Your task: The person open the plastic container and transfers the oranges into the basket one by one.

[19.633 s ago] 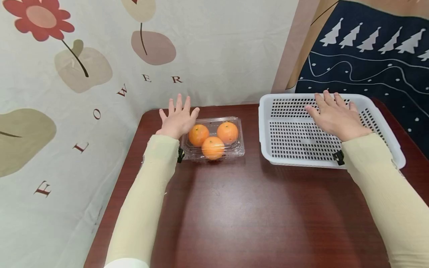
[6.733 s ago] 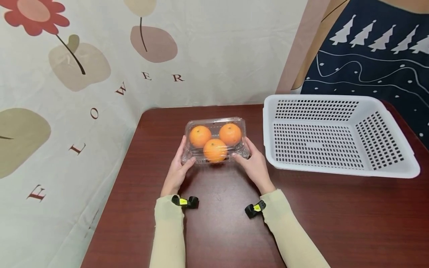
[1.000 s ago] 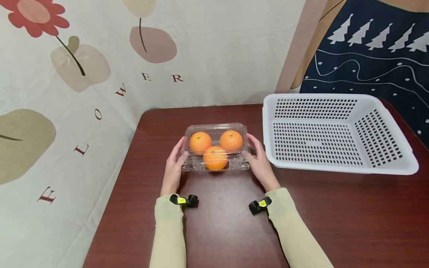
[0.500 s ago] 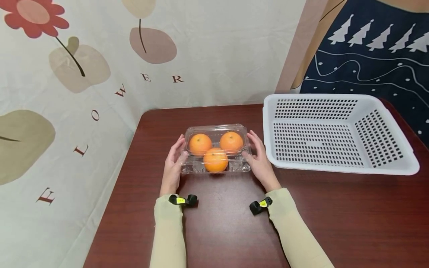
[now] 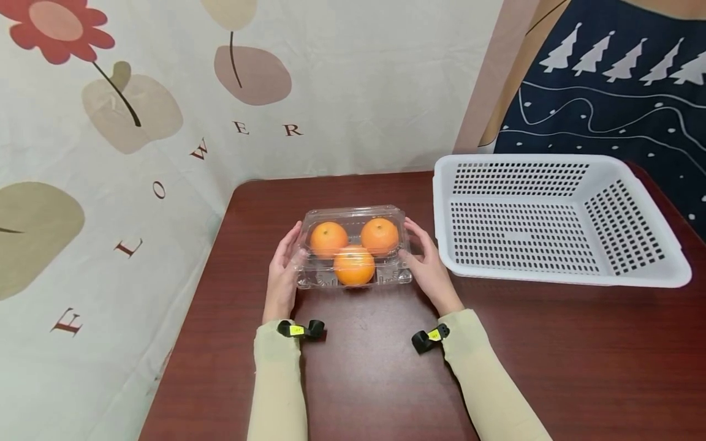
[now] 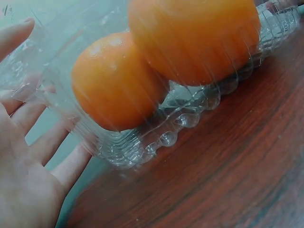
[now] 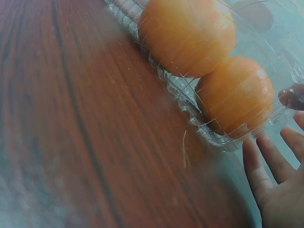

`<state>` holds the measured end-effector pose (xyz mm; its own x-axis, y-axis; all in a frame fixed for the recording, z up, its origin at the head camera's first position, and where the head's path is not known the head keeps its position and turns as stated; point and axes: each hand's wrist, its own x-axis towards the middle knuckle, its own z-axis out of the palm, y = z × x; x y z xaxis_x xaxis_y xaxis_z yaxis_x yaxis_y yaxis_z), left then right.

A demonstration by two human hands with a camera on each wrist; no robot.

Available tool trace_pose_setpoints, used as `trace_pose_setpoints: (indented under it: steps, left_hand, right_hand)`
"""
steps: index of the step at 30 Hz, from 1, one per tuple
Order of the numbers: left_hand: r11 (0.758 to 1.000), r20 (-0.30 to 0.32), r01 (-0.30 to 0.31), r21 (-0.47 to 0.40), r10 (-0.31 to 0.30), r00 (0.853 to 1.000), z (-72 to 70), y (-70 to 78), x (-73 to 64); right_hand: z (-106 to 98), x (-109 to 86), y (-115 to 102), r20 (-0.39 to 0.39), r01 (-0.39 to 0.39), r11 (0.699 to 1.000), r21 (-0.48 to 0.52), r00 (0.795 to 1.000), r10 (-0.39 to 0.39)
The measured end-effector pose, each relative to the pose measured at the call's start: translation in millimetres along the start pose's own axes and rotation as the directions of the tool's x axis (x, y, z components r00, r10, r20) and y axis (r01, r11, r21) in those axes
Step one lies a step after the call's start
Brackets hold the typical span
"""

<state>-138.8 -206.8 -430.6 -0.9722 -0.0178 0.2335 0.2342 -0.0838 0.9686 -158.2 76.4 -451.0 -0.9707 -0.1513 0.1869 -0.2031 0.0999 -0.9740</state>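
A clear plastic clamshell box (image 5: 393,272), its lid down, holds three oranges: one at the far left (image 5: 329,239), one at the far right (image 5: 379,236) and one at the near middle (image 5: 354,267). At its left end my left hand (image 5: 282,275) grips it, thumb over the rim and fingers along the side. My right hand (image 5: 429,269) holds the right end in the same manner. In the left wrist view, fingers (image 6: 50,142) touch the box's end wall. The right wrist view shows fingertips (image 7: 249,145) against the opposite end. Whether the box rests fully on the table cannot be told.
A white perforated basket (image 5: 607,280) stands to the right on the dark red-brown table (image 5: 364,380). Behind the table hangs a pale cloth with flower prints (image 5: 358,86). A dark blue cloth with white trees (image 5: 618,116) hangs at the far right.
Long ago both hands were spread, one beside the box, one over the basket; later they took the box's ends. Over the last second, box and hands have shifted slightly toward me.
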Motion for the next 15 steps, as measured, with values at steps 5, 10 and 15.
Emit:
trace_pose_setpoints:
  steps: [5,10,15]
  left_hand:
    - [1.0,-0.03,0.009,0.018,-0.008,1.0,-3.8,-6.4,2.5]
    - [0.998,-0.052,-0.024,-0.051,0.021,0.998,-4.2,-8.8,4.7]
    - [0.994,-0.045,-0.036,-0.102,0.031,0.999,-0.7,-9.3,5.9]
  right_hand:
    - [2,-1.2,4,-0.012,-0.013,1.0,-0.001,1.0,0.013]
    - [2,-1.1,4,-0.009,-0.035,0.999,-0.005,0.999,0.035]
    - [0,-1.9,-7,-0.002,-0.018,1.0,0.016,1.0,0.018]
